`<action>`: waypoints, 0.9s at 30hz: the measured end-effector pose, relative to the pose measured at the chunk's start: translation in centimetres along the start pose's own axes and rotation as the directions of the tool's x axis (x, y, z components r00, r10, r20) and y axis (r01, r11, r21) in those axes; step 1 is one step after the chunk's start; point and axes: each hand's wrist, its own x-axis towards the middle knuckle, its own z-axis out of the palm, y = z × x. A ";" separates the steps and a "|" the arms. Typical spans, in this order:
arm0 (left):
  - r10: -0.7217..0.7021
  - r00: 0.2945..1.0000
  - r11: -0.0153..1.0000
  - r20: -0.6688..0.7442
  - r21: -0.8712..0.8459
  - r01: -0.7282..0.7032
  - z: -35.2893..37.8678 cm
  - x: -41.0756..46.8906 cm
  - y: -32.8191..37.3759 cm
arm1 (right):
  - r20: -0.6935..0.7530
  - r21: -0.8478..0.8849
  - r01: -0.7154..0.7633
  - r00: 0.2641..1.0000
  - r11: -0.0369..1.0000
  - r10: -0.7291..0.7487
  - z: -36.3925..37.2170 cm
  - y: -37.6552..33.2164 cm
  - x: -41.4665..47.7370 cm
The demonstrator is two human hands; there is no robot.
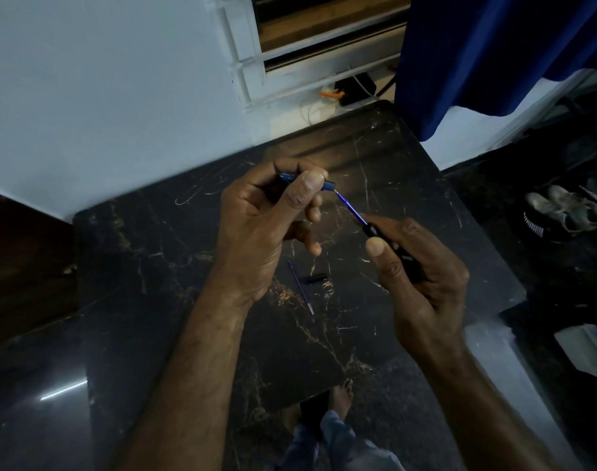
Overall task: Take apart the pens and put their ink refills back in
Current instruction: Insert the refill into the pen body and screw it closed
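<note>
My left hand is closed around a blue pen part, whose ends show beside the thumb. My right hand grips a black pen barrel. A blue ink refill sticks out of that barrel, its thin tip pointing at the blue part's end, close to it. On the dark marble table, below my hands, lie a loose blue refill and a short black pen piece side by side.
The table stands against a pale wall. A window sill at the back holds a black box and an orange item. A blue curtain hangs at the upper right. Shoes and a white container lie on the floor to the right.
</note>
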 end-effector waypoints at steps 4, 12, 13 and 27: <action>0.028 0.999 0.999 0.035 0.046 -0.029 0.1 0.2 0.0 | -0.011 0.001 0.006 1.000 1.000 -0.006 0.1 -0.2 0.1; 0.076 0.987 0.977 0.140 0.188 -0.101 -0.1 0.3 1.1 | 0.016 -0.050 0.066 0.998 0.997 -0.065 -0.1 0.1 0.2; 0.073 0.986 0.975 0.148 0.196 -0.102 -0.1 0.3 1.3 | 0.014 -0.058 0.070 0.997 0.996 -0.069 0.0 0.1 0.2; 0.163 0.981 0.889 0.110 0.415 -0.194 2.6 0.3 1.5 | -0.178 0.075 0.038 0.984 0.996 -0.024 2.2 -2.2 0.8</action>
